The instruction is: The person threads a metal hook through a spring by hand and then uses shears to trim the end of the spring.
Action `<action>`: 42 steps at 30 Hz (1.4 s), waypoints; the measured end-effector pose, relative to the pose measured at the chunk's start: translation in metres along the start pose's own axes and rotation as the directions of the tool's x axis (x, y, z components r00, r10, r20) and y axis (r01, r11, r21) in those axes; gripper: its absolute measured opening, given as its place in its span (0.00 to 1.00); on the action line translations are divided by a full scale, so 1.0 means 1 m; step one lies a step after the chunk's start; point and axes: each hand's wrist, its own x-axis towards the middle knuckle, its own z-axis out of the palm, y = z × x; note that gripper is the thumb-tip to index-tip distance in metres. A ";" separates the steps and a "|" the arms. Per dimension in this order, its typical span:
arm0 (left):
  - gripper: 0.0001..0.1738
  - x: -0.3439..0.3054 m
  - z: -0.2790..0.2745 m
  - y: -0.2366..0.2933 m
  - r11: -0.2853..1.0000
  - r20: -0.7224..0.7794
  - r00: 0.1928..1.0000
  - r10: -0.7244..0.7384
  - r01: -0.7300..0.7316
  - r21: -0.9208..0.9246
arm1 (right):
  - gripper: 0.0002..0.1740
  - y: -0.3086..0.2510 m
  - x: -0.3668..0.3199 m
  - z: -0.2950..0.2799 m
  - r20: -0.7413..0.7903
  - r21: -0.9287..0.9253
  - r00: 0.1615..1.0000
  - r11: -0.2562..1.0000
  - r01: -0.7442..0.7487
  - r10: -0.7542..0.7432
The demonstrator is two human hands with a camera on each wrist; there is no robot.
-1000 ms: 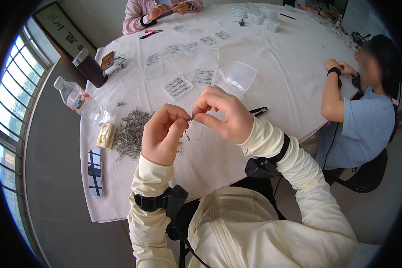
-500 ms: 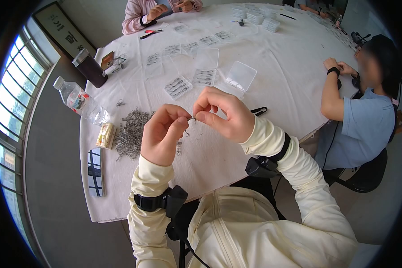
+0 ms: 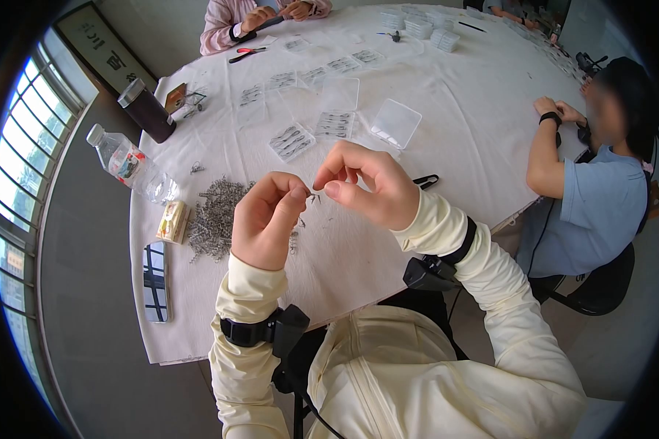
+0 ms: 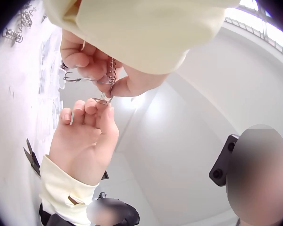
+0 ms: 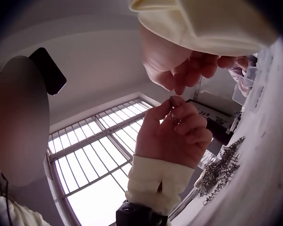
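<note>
My left hand (image 3: 263, 223) pinches a small coil-spring fishing hook between thumb and fingertips. In the left wrist view, the wire coil (image 4: 112, 70) runs up beside the fingers, the barbed hook (image 4: 68, 77) points left, and a wire loop (image 4: 102, 100) sits at the lower end. My right hand (image 3: 373, 186) is at the right of it, thumb and index finger slightly parted, fingertips right at the loop. A heap of wire springs (image 3: 216, 219) lies beside my left hand. Beyond the hands, clear boxes (image 3: 293, 143) hold rows of similar hook pieces.
At the left stand a plastic bottle (image 3: 128, 161) and a dark thermos (image 3: 148, 113), with a tissue pack (image 3: 173, 222) and a phone (image 3: 155, 282) nearer me. Black scissors (image 3: 426, 181) lie by my right wrist. Other people sit at the far side and right.
The right thumb and index finger have parted and drawn slightly away from the hook piece they pinched. The left hand stays in place, still holding it.
</note>
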 end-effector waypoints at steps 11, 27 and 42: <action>0.06 0.000 0.002 0.002 0.996 -0.048 0.998 0.037 -0.041 -0.080 | 0.15 0.015 -0.002 -0.002 0.312 0.608 0.855 0.605 -0.515 0.414; 0.04 0.000 0.007 0.000 0.993 -0.032 0.993 0.113 -0.113 -0.023 | 0.09 0.016 -0.003 0.003 0.361 0.777 0.841 0.369 -0.510 0.403; 0.04 0.000 0.007 0.004 0.985 -0.053 0.984 0.170 -0.172 -0.032 | 0.15 0.013 -0.003 0.004 0.460 0.701 0.798 0.391 -0.596 0.390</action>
